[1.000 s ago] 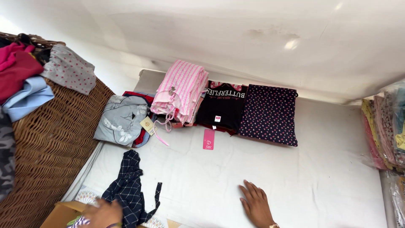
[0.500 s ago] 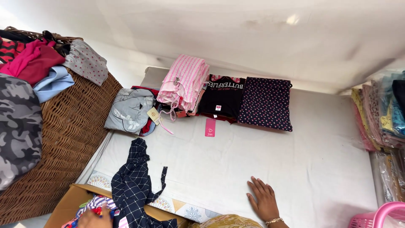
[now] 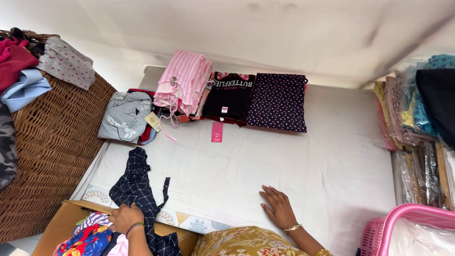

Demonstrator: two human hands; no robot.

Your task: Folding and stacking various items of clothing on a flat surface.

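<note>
Item: dark checked garment (image 3: 137, 189), navy with a fine white grid, lower left of the frame. It lay stretched from the white sheet (image 3: 294, 166) over the mattress edge into the cardboard box (image 3: 52, 227); a thin strap trailed off its right side. Judged light, soft and limp, likely to sag and slide unless gathered; best taken by a bunched handful at the lower end or by the top hem.

Left hand (image 3: 124, 217): at the box rim, fingers curled down onto the garment's lower part; whether it truly gripped the cloth could not be told.

Right hand (image 3: 278, 207): flat on the sheet, lower centre, fingers spread, holding nothing.

Within the box: bright patterned clothes (image 3: 87, 237).

Upper centre, in a row: pink striped pile (image 3: 185, 80), black printed shirt (image 3: 232, 95), dark dotted piece (image 3: 279, 99); a grey folded piece (image 3: 124, 116) to their left.

Left edge: wicker basket (image 3: 52, 156), clothes draped over it.

Right edge: bagged clothes (image 3: 417, 109); pink plastic basket (image 3: 407, 223) below.
</note>
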